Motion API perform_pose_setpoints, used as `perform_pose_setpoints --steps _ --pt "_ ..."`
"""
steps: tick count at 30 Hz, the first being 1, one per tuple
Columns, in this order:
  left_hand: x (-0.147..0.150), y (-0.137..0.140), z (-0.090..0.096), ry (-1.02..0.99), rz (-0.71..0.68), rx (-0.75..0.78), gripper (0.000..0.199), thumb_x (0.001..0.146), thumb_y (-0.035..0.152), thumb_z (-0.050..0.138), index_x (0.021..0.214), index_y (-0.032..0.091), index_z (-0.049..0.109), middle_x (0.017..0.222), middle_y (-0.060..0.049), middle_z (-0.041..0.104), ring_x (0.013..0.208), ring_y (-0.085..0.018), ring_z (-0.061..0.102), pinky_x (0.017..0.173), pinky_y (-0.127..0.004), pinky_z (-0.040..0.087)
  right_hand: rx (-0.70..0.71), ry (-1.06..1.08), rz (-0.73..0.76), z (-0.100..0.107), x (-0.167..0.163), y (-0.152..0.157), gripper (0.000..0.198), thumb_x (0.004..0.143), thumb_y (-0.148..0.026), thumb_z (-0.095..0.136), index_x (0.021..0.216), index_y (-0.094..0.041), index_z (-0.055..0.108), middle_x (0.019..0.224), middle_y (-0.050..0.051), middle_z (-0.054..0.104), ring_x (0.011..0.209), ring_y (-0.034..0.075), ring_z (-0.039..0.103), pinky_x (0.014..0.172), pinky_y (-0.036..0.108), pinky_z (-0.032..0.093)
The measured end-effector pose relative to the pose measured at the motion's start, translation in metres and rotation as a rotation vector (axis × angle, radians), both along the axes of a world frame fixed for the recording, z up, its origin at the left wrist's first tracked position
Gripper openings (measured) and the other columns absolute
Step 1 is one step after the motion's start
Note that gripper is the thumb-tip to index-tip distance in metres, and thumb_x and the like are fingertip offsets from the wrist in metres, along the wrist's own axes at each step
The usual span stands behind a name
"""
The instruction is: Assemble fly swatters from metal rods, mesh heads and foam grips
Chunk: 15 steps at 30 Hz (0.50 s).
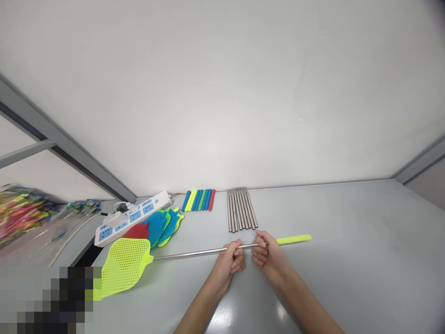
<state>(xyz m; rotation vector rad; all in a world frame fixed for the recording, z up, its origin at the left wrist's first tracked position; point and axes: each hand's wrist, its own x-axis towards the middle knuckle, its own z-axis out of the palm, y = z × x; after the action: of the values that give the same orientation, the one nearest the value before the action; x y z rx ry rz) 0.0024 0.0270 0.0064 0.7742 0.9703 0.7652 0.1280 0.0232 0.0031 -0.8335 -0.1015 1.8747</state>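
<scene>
Off the counter's back edge, left hand and right hand clamp a perforated lime-yellow swatter's silver metal rod, best held straight.

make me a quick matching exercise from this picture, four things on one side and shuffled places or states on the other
1. left hand
2. loose metal rods
3. power strip
4. right hand

A. has plugs in it
B. on the shaft, nearer the yellow-green handle
C. on the shaft, nearer the swatter head
D. side by side, right of the coloured handles

Pairs: 1-C, 2-D, 3-A, 4-B
</scene>
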Motion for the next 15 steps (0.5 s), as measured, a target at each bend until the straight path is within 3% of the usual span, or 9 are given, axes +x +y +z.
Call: perform_pose_setpoints --steps 15 --pt "-0.0038 0.0058 0.0029 0.058 0.010 0.027 0.035 0.077 0.037 0.039 0.049 0.019 0.026 0.034 0.010 0.019 0.034 -0.005 0.015 0.043 -0.021 0.024 0.027 0.019 -0.001 -0.0012 0.0090 0.0033 0.034 0.070 -0.031 0.050 0.046 -0.018 0.030 0.038 -0.009 0.013 0.036 0.006 0.009 0.035 0.020 0.015"
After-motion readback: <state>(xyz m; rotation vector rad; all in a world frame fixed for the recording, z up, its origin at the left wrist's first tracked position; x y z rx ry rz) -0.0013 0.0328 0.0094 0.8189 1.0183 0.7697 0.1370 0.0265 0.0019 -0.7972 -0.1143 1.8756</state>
